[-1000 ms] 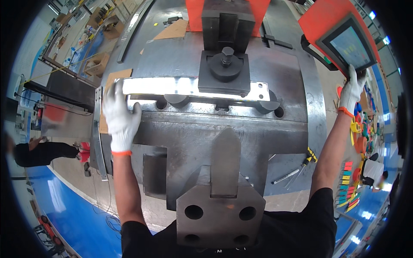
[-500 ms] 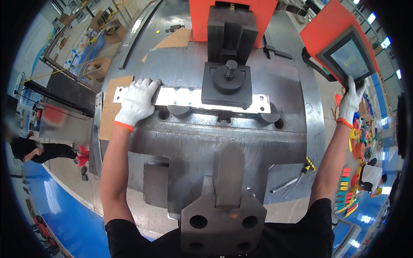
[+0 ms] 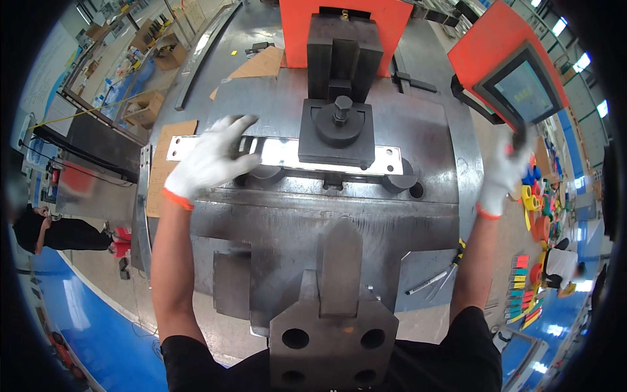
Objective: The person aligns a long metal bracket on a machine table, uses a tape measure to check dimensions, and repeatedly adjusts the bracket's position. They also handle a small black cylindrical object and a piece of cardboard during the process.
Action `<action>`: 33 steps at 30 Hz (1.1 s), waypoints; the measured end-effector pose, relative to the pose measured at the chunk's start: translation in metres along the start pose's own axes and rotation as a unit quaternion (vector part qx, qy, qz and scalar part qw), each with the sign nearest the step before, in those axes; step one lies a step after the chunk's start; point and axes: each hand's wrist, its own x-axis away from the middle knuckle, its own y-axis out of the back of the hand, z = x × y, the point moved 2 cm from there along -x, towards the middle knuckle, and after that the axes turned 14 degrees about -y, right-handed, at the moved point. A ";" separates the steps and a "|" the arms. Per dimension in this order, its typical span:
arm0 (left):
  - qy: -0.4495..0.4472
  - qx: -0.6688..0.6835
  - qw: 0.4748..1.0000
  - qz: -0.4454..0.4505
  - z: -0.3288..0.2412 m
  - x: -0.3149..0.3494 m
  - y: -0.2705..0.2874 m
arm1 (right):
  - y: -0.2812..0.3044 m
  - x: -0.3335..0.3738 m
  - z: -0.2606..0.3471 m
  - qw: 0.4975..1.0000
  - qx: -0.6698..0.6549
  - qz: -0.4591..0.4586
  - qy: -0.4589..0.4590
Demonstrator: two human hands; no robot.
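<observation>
A shiny flat metal bar with holes near its ends (image 3: 281,151) lies across the dark machine bed, under a black block with a bolt on top (image 3: 337,134). My left hand (image 3: 212,157), in a white glove with an orange cuff, is over the bar's left part, fingers spread and nothing gripped. Below the red control panel's screen (image 3: 528,88), my gloved right hand (image 3: 501,173) is smeared by motion. A dark patch shows at its fingertips; whether it holds something I cannot make out.
A grey steel bracket with round holes (image 3: 334,336) stands close in front of me. A yellow-handled tool and a pen-like stick (image 3: 428,282) lie by my right forearm. Cardboard (image 3: 261,65) rests at the back left. People are at both sides, farther off.
My left hand has loosened from the bar, its fingers spreading rightward. My right hand has come down and left, away from the panel's lower edge. The whole view has shifted slightly.
</observation>
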 end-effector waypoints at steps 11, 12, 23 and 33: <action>-0.081 -0.161 0.983 0.033 -0.015 -0.060 -0.065 | -0.113 0.092 0.095 0.807 0.295 0.510 0.037; -0.080 -0.165 0.982 0.035 -0.017 -0.064 -0.063 | -0.117 0.091 0.091 0.799 0.309 0.515 0.025; -0.083 -0.022 0.996 0.019 0.038 -0.051 -0.024 | -0.121 0.091 0.075 0.819 0.236 0.519 -0.071; -0.067 -0.254 0.964 0.043 0.081 -0.020 -0.024 | -0.122 0.091 0.072 0.814 0.242 0.526 -0.033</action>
